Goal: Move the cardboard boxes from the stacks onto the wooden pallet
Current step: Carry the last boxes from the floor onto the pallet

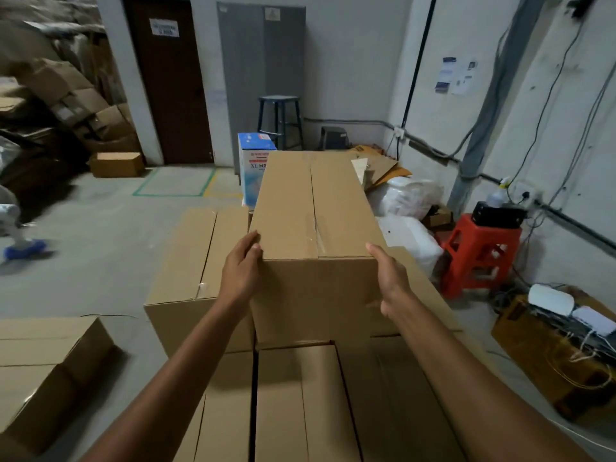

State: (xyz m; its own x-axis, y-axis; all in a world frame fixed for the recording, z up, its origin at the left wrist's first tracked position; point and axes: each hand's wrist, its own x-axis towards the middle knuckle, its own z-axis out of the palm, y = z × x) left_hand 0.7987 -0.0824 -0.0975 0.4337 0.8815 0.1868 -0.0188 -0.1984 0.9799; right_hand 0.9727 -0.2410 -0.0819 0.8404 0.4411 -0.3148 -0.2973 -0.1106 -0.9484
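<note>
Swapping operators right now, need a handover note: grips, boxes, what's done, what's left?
Left grip: presses flat on the left side of the top box, thumb at its top edge.
Right grip: presses flat on the box's right side.
Top box: upright, flaps closed, over the stacked boxes. Cannot tell whether it is lifted clear.
Another box sits apart at lower left.
Pallet: not in view.
Done: nothing can be confirmed from this view.
Left: carry the top box to the pallet, then the stacked ones.
</note>
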